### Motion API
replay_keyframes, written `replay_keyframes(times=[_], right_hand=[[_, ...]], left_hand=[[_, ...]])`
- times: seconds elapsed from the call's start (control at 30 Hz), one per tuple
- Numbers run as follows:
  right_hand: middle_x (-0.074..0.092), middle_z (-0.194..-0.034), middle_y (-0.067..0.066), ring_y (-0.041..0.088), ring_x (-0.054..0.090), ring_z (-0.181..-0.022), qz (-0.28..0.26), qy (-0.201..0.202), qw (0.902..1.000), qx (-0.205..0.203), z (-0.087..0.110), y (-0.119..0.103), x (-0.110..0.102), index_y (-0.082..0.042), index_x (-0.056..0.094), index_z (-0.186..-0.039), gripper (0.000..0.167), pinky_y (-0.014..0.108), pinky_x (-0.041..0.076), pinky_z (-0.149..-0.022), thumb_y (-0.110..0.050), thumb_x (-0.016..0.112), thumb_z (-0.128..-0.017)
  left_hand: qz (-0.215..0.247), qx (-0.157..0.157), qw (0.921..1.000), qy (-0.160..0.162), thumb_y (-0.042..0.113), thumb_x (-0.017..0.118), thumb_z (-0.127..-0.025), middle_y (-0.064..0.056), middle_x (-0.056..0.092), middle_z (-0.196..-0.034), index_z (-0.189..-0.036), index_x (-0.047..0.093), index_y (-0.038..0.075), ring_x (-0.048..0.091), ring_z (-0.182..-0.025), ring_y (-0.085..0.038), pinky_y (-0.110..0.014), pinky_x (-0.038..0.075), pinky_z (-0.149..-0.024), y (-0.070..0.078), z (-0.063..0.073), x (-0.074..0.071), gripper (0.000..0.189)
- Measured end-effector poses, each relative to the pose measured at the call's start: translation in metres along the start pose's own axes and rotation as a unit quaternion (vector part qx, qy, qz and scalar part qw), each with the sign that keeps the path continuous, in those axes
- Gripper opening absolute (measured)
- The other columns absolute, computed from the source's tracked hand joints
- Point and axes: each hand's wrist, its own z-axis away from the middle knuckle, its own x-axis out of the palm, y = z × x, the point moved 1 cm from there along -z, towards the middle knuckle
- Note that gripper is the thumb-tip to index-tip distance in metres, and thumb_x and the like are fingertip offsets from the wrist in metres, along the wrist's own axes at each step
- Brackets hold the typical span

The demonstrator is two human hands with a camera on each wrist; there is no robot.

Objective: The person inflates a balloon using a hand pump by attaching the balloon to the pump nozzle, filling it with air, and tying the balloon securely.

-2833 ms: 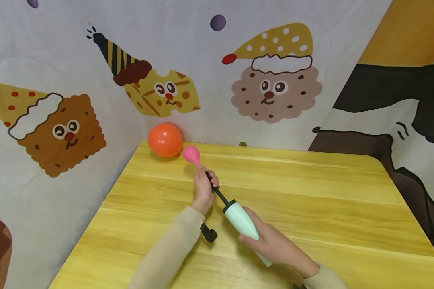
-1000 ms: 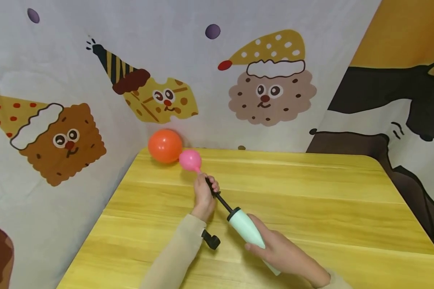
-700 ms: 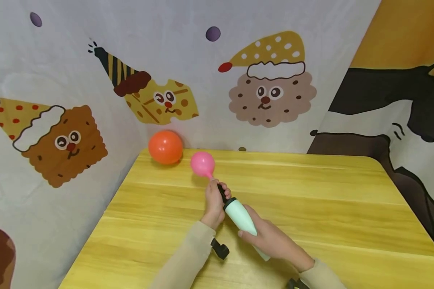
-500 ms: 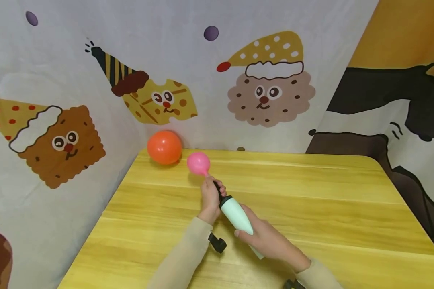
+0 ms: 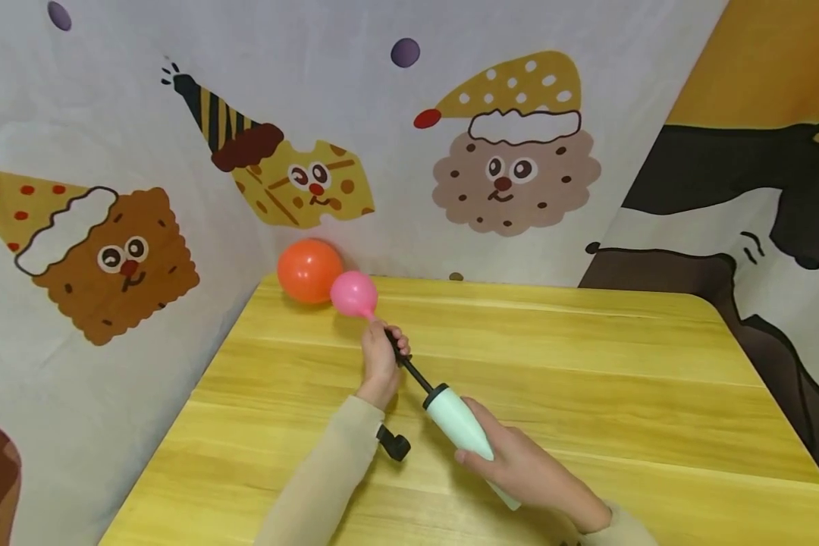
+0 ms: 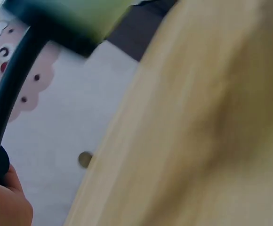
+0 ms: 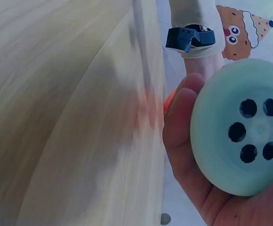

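A mint-green hand pump (image 5: 459, 422) with a black rod slants above the table. My right hand (image 5: 515, 459) grips its green barrel; in the right wrist view the barrel's round end (image 7: 259, 129), pierced with several holes, faces the camera. At the pump's black front end, my left hand (image 5: 382, 356) curls its fingers around it and pinches the neck of a small pink balloon (image 5: 354, 294), partly inflated. The black rod (image 6: 14, 89) shows drawn out between the two hands in the left wrist view. An inflated orange balloon (image 5: 309, 271) lies behind, overlapped by the pink one.
The wood-grain table (image 5: 587, 364) runs back to a cloth backdrop (image 5: 396, 136) printed with cartoon cookies and cheese. That cloth also closes off the left side. A black wrist mount (image 5: 393, 444) sits on the left sleeve.
The pump rod, pushed in half a second ago, is drawn out again as my right hand moves back. My left hand and the pink balloon have shifted left. The balloon is larger than at first.
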Motion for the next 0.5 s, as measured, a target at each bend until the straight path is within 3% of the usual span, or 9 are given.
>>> replay_keyframes(times=[0.13, 0.27, 0.37, 0.5], right_hand=[[0.063, -0.094, 0.01, 0.013, 0.062, -0.065, -0.009, 0.008, 0.9999, -0.005, -0.015, 0.0, 0.007, -0.021, 0.025, -0.162, 0.074, 0.032, 0.054, -0.051, -0.037, 0.065, -0.103], [0.061, -0.088, 0.009, 0.014, 0.062, -0.061, -0.019, 0.007, 0.9997, -0.012, -0.027, 0.003, 0.011, -0.022, 0.026, -0.162, 0.072, 0.033, 0.054, -0.049, -0.034, 0.065, -0.103], [0.062, -0.087, 0.008, 0.014, 0.062, -0.06, -0.023, 0.002, 0.9997, -0.012, -0.03, 0.001, 0.013, -0.024, 0.024, -0.163, 0.072, 0.033, 0.054, -0.048, -0.035, 0.064, -0.104], [0.063, -0.088, 0.01, 0.014, 0.063, -0.06, -0.021, 0.004, 0.9997, -0.009, -0.025, -0.003, 0.011, -0.026, 0.022, -0.164, 0.074, 0.033, 0.054, -0.047, -0.041, 0.063, -0.104]], left_hand=[[-0.016, -0.017, 0.9994, -0.026, 0.022, 0.028, -0.113, 0.001, 0.051, -0.071, -0.086, 0.048, 0.009, 0.046, -0.054, -0.008, -0.019, 0.04, -0.049, -0.014, 0.017, 0.005, 0.036], [-0.037, -0.018, 0.9989, -0.025, 0.027, 0.028, -0.115, 0.002, 0.051, -0.07, -0.087, 0.048, 0.009, 0.046, -0.054, -0.007, -0.019, 0.041, -0.05, -0.024, 0.026, 0.005, 0.038], [-0.043, -0.01, 0.9989, -0.015, 0.028, 0.027, -0.115, 0.002, 0.05, -0.068, -0.086, 0.047, 0.009, 0.044, -0.052, -0.007, -0.019, 0.04, -0.048, -0.021, 0.023, 0.003, 0.039], [-0.024, 0.008, 0.9997, -0.006, 0.026, 0.026, -0.114, 0.003, 0.048, -0.065, -0.082, 0.047, 0.011, 0.043, -0.049, -0.006, -0.018, 0.039, -0.045, -0.005, 0.01, 0.002, 0.042]])
